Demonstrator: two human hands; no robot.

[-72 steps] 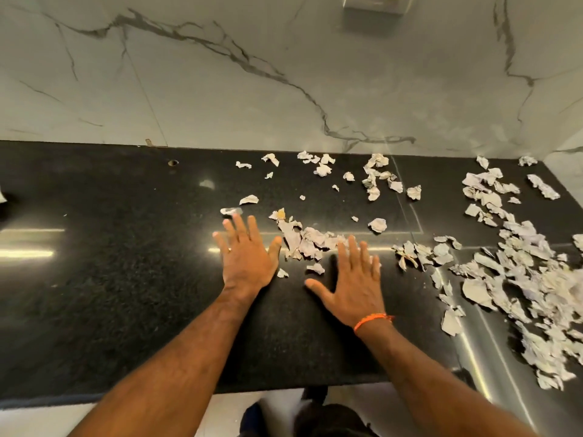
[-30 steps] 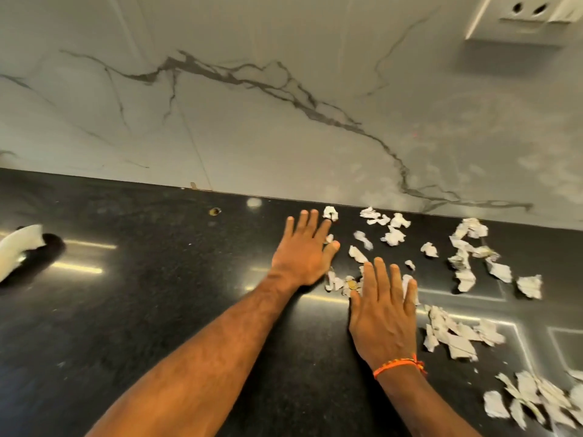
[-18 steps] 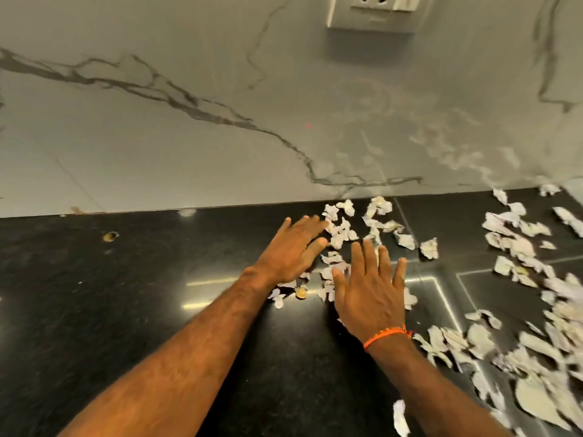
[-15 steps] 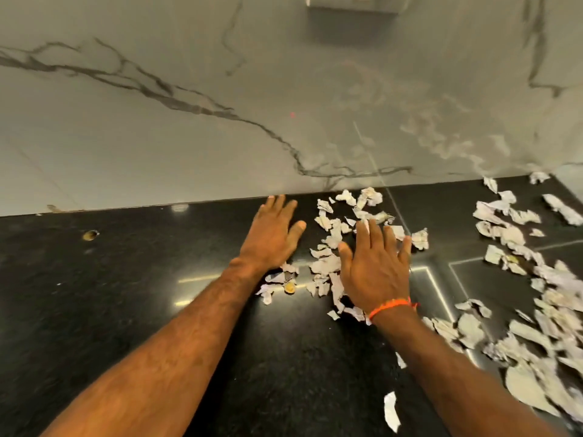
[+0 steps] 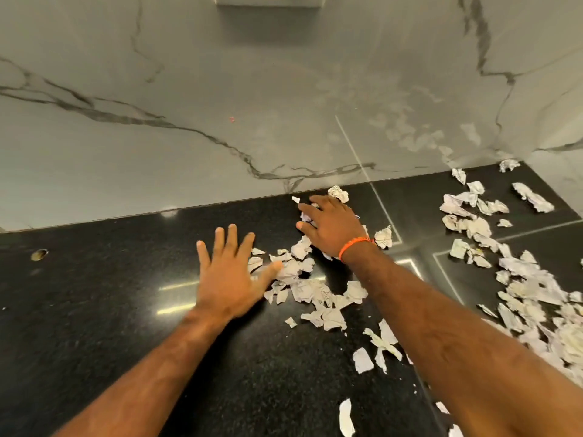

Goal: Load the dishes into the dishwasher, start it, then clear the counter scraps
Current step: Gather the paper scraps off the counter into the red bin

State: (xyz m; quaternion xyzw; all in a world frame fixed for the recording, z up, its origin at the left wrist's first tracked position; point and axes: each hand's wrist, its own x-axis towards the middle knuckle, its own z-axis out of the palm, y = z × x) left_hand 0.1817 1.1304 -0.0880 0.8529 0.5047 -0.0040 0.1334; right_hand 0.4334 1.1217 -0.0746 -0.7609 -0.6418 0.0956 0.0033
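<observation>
Left hand [image 5: 228, 279] spread flat, right hand [image 5: 331, 223] splayed on paper scraps [image 5: 310, 290]; counter [image 5: 94, 310] half-swept, biggest litter at three o'clock, dishwasher unseen.

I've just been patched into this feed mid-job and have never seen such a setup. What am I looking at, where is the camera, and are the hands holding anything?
There is no machine here: these are a person's two bare hands. The single camera sits on the person's head, looking forward and down. The left hand is spread flat, fingers straight, beside a cluster of torn paper scraps on the black counter. The right hand, with an orange wristband, reaches toward the marble wall and rests on more scraps; whether it grips any is unclear. A bigger heap of scraps lies to the right.
</observation>
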